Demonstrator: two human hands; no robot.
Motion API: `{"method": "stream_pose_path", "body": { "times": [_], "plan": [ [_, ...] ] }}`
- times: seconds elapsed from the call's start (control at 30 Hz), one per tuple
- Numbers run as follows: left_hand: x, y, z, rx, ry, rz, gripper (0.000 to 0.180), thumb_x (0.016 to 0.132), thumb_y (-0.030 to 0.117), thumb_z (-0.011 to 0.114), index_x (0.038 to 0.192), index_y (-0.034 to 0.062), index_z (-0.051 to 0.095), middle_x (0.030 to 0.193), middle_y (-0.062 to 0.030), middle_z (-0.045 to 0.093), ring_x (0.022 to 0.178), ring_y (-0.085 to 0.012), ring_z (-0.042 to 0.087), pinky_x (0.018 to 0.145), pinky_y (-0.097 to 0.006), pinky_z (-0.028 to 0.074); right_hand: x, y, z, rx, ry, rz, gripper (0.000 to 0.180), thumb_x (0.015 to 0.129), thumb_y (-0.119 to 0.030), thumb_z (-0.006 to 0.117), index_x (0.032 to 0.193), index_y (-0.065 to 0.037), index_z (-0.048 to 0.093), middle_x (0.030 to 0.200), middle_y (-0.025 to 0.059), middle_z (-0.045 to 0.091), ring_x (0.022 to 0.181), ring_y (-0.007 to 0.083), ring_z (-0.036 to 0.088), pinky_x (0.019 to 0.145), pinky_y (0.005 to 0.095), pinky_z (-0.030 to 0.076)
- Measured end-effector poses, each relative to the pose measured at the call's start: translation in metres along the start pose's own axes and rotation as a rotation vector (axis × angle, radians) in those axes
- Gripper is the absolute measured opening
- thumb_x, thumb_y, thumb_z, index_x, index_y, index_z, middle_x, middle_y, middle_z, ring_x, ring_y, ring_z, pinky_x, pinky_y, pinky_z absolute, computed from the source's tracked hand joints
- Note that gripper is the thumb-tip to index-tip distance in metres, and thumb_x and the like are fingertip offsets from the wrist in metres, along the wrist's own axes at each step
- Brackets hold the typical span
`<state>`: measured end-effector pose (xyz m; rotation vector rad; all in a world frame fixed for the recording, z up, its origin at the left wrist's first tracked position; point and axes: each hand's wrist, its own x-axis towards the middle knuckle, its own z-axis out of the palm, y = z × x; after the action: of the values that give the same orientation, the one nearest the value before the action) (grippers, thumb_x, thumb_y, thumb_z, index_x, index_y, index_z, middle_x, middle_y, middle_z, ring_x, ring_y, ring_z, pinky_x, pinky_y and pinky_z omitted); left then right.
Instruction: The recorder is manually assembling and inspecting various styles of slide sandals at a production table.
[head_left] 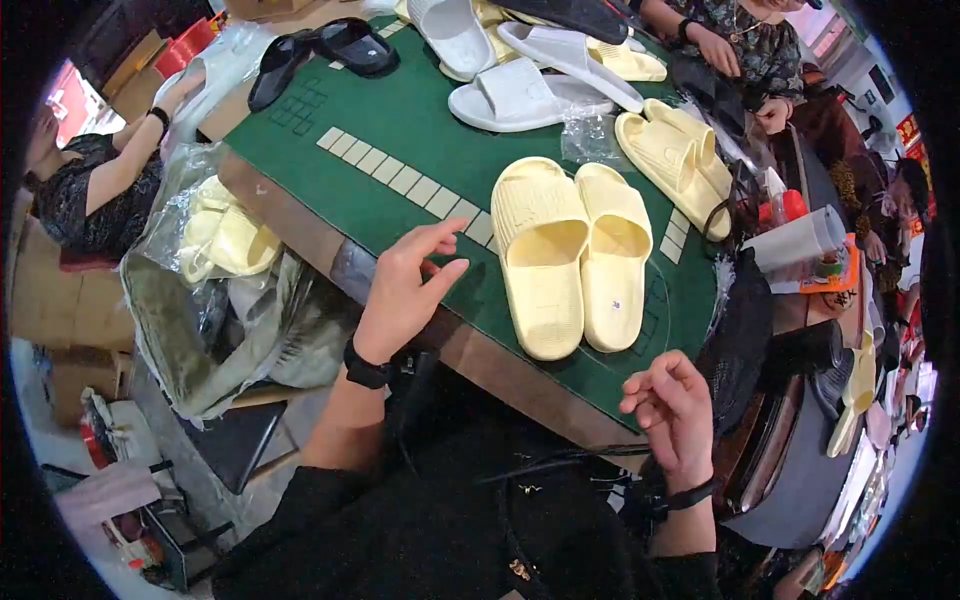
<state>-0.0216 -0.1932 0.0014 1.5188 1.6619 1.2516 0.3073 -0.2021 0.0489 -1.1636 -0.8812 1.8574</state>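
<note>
2 yellow slippers (548,280), between hands (405,290) (675,410), slightly ahead

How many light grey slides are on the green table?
3 visible: far-left grey slide, near grey slide, right grey slide, all beyond the central cream pair; more may be hidden.

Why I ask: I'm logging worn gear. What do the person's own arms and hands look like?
The left hand and right hand are both ungloved. The left wrist has a broad black band; the right wrist has a narrower black band. Loose black sleeves end short, leaving the forearms bare. Any markings are too small to tell.
</note>
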Motion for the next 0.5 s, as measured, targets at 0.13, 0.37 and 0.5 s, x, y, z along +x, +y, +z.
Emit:
{"method": "stream_pose_path", "body": {
  "times": [0.13,0.37,0.5],
  "plan": [
    [0.0,-0.009,0.007,-0.032,-0.01,0.004,0.042,0.085,0.002,0.066,0.126,0.0087,0.061,0.108,-0.0074,0.064,0.096,-0.0146,0.063,0.076,-0.027,0.05,-0.002,0.014,0.012,0.032,0.001,0.067,0.01,0.097,-0.012,0.054,0.095,-0.003,0.051,0.093,0.0208,0.068,0.075,0.024,0.07,0.052,0.0221,0.051],
    [0.004,-0.009,0.01,-0.025,-0.041,0.053,0.037,0.085,0.002,0.066,0.121,0.0041,0.062,0.107,-0.0084,0.065,0.094,-0.0148,0.063,0.075,-0.027,0.051,0.017,0.022,0.012,0.077,0.061,0.05,0.009,0.098,-0.013,0.052,0.097,-0.004,0.052,0.097,0.0191,0.068,0.08,0.021,0.069,0.058,0.0222,0.05],
    [0.006,-0.01,0.009,-0.021,-0.062,0.068,0.035,0.084,0.002,0.066,0.12,0.0028,0.063,0.105,-0.0091,0.065,0.092,-0.0153,0.063,0.075,-0.027,0.051,0.032,0.019,0.006,0.118,0.073,0.046,0.01,0.099,-0.015,0.051,0.098,-0.005,0.053,0.099,0.0169,0.068,0.085,0.0203,0.069,0.061,0.0209,0.048]
  ]
}}
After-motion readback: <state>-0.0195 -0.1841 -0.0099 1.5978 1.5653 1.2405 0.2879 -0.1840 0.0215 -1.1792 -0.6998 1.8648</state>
